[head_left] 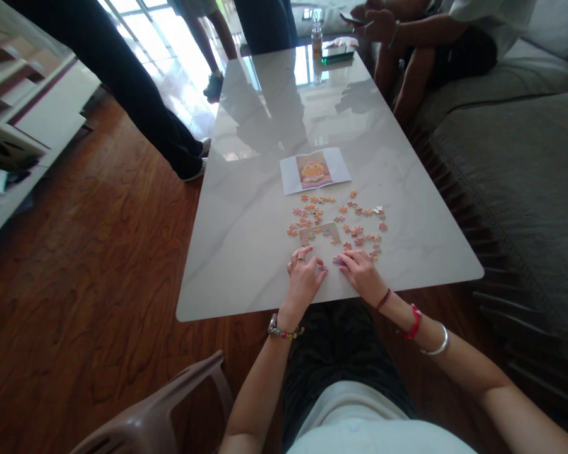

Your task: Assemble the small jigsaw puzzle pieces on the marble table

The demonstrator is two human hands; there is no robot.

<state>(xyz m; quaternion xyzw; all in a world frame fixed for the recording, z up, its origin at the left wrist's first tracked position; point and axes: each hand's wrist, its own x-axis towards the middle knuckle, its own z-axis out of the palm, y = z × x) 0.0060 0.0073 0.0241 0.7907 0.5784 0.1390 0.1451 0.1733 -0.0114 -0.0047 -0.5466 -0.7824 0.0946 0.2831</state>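
Loose jigsaw puzzle pieces point(358, 230) in orange and pink lie scattered over the near part of the glossy white table point(246, 252). Among them is a partly assembled jigsaw section point(307, 236), tan with a curved lower gap. Just below it, my left hand point(303, 272) pinches a small purplish puzzle piece point(324, 269) between thumb and forefinger. My right hand point(357, 270) has its fingers closed on another purple puzzle piece point(339, 260) at the tabletop. A sheet with a picture of an orange character point(313, 170) lies unfolded beyond the pieces.
A bottle point(317, 41) and a dark box with a green light point(337, 55) stand at the table's far end. One person sits on the grey sofa point(515, 151) at right; other people stand at left and behind. A plastic chair point(170, 403) is at lower left.
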